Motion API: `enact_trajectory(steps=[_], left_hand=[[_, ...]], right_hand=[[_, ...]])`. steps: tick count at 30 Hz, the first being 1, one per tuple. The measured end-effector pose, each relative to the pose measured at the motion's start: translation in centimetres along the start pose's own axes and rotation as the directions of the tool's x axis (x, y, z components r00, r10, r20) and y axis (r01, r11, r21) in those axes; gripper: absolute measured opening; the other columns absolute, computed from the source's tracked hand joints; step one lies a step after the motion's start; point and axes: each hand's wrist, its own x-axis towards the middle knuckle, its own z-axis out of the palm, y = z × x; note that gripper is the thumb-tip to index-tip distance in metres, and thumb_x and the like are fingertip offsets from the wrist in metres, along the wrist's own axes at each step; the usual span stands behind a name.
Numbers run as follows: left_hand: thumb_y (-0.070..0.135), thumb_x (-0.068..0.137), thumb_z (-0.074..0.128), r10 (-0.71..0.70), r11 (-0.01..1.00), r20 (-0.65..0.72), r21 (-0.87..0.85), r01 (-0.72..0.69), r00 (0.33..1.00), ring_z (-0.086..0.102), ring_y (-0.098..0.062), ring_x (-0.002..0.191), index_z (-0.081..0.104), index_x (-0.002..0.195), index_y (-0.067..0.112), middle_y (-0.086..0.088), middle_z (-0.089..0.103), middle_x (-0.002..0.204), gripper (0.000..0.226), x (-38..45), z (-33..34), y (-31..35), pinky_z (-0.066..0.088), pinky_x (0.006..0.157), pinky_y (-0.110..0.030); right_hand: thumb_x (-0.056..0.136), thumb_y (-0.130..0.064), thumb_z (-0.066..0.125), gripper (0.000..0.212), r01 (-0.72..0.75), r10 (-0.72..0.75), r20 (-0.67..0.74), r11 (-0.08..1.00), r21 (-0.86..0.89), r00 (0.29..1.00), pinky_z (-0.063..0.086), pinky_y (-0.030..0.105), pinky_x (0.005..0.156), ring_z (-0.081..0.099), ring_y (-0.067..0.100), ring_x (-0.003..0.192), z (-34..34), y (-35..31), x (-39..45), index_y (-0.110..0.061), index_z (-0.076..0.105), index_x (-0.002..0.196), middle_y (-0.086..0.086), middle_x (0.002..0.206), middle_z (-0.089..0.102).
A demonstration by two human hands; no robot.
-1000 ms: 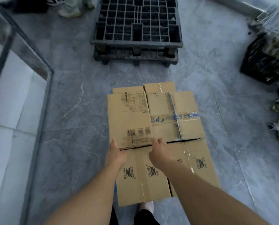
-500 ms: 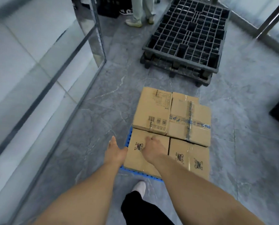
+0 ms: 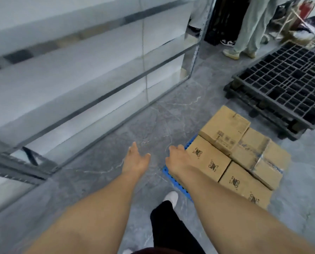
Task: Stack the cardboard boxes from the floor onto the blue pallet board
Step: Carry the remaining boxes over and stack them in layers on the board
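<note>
L hand (image 3: 135,162) is hanging over the bare grey floor (image 3: 101,180), fingers straight and spread, grasping nothing. R hand (image 3: 178,160) is hovering just beside the near-left corner of the box stack, fingers loosely curled, also empty; can't tell if the fingertips are touching cardboard.

Blue pallet board (image 3: 166,171) is lying on the floor under the boxes; only its left edge and near corner are showing, the rest is covered. Cardboard boxes (image 3: 224,129) are sitting on it as a tight block w/ sides touching: two low printed boxes along the near side, a taller box w/ labels at the far-left, taped boxes on the right. The far-right box is looking dented, tape wrinkled.

Black plastic pallet (image 3: 284,88) is lying beyond the stack, well apart from it. Glass partition w/ metal frame (image 3: 116,85) is running along the left. A second person's legs (image 3: 252,26) in pale trousers are standing at the back, near the black pallet. Wearer's own black trouser leg and white shoe (image 3: 170,197) are showing between the forearms.
</note>
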Motion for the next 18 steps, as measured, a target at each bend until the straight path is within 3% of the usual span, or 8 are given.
enact_trajectory(steps=[3,8,14,18], left_hand=[[0.029,0.090,0.055,-0.042,0.998,-0.085,-0.039,0.039,0.995,0.025,-0.025,0.141,0.018,0.148,0.009,-0.012,0.023,0.154,0.072,-3.3,-3.0,-3.9,0.023,0.114,-0.036],[0.037,0.092,0.051,-0.235,0.972,-0.231,-0.084,0.221,0.944,0.018,-0.026,0.143,0.020,0.148,0.009,-0.013,0.016,0.156,0.070,-7.8,-6.9,-10.0,0.020,0.115,-0.035],[0.044,0.093,0.047,-0.456,0.883,-0.416,-0.322,0.341,0.787,0.013,-0.023,0.144,0.019,0.148,0.012,-0.008,0.008,0.158,0.070,-13.1,-8.1,-13.5,0.016,0.114,-0.033],[0.044,0.094,0.044,-0.590,0.795,-0.458,-0.471,0.382,0.665,0.012,-0.022,0.144,0.014,0.149,0.012,-0.007,0.008,0.158,0.071,-16.9,-6.3,-14.8,0.015,0.114,-0.034]], right_hand=[[0.093,-0.022,0.046,0.033,0.091,-0.090,0.036,0.995,-0.032,0.995,0.041,0.038,0.092,0.044,0.031,0.121,2.1,-3.7,-2.7,-0.010,0.045,0.124,0.012,0.131,0.037],[0.097,-0.035,0.039,0.043,0.270,-0.265,0.091,0.961,-0.053,0.960,0.040,0.041,0.095,0.043,0.032,0.124,3.7,-9.3,-6.0,-0.010,0.042,0.132,0.014,0.140,0.032],[0.097,-0.044,0.034,0.049,0.498,-0.489,0.095,0.858,-0.128,0.867,0.041,0.041,0.094,0.046,0.033,0.120,3.9,-13.3,-8.9,-0.008,0.048,0.127,0.015,0.132,0.041],[0.097,-0.048,0.032,0.052,0.631,-0.618,0.126,0.757,-0.170,0.776,0.042,0.042,0.093,0.049,0.034,0.117,5.3,-14.1,-10.8,-0.008,0.052,0.123,0.015,0.127,0.045]])
